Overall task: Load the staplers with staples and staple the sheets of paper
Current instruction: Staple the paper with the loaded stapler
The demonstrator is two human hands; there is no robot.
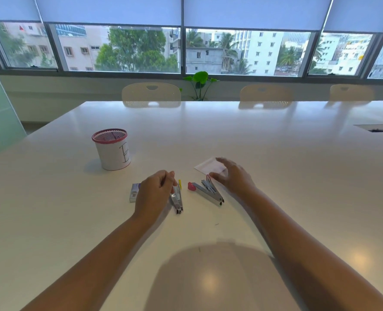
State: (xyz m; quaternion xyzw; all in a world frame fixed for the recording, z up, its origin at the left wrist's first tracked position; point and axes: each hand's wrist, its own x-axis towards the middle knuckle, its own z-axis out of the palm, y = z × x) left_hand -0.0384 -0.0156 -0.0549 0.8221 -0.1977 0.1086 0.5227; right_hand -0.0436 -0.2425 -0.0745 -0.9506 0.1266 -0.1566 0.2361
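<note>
L hand [154,190] is pinching the yellow-tipped stapler [177,197] lying on the white table [276,176] — staple box [135,192] just beside it. R hand [233,176] is hovering w/ fingers relaxed, holding nothing, over the paper sheets [208,166] — pink stapler [206,190] is lying hinged open between both hands.

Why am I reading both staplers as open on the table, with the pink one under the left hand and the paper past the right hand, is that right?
Not quite. In the head view, the left hand is on the yellow stapler; the pink stapler lies open beside the right hand. Both are open on the table, with the paper past the right hand.
</note>
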